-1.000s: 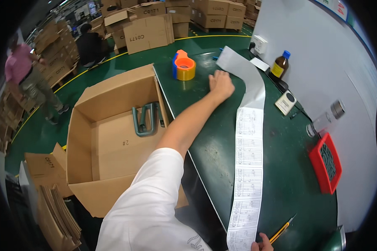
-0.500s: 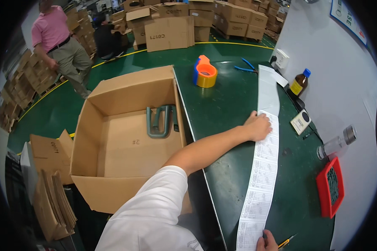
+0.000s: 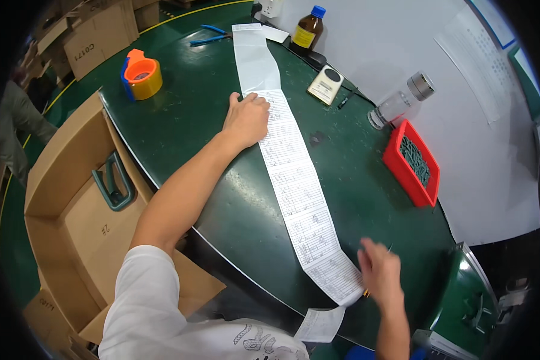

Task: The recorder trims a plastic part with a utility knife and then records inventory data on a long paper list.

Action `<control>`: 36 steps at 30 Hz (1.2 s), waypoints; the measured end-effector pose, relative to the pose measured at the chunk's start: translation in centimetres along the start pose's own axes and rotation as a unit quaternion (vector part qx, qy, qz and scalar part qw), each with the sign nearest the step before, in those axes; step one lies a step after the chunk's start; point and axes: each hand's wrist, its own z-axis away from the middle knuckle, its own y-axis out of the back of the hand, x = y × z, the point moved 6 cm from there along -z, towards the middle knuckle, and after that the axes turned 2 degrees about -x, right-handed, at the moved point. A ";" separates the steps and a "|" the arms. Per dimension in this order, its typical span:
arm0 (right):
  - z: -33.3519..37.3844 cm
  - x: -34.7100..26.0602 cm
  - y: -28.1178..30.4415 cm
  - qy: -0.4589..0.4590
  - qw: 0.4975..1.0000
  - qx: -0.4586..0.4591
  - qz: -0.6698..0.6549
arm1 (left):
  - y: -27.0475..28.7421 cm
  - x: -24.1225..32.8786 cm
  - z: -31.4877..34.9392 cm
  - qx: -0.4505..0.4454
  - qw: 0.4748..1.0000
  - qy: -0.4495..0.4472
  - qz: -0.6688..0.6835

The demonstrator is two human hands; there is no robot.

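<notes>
A long white paper strip (image 3: 294, 174) printed with table rows runs down the green workbench (image 3: 222, 186). Its near end bends over the bench edge. My left hand (image 3: 247, 120) lies on the strip's upper part, pressing its left edge with bent, slightly parted fingers. Beside the near end, my right hand (image 3: 383, 273) hovers off the paper, thumb and forefinger apart, somewhat blurred. Beneath it is a yellow-orange utility knife (image 3: 366, 293), mostly hidden by the hand.
An open cardboard box (image 3: 72, 207) with a green handle-shaped part (image 3: 114, 183) stands left of the bench. Around the bench top are a tape dispenser (image 3: 143, 78), pliers (image 3: 210, 36), brown bottle (image 3: 306, 31), small white device (image 3: 326, 86), glass bottle (image 3: 396, 105) and red tray of screws (image 3: 411, 162).
My view has swung right and closer to the bench. My right hand has let go of the strip's near end and moved over the knife. The left hand stays on the strip.
</notes>
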 end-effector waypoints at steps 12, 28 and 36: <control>-32.6 8.2 -5.4 0.011 0.967 0.041 0.251 | 0.1 -0.7 0.5 0.009 0.999 0.000 0.034; -29.2 7.7 -1.8 0.078 0.959 0.183 0.201 | 0.4 -0.5 0.1 0.027 0.998 -0.002 0.051; -19.7 0.1 -5.4 -0.081 0.740 0.073 -0.664 | 1.1 -0.9 0.8 0.083 0.995 -0.009 0.051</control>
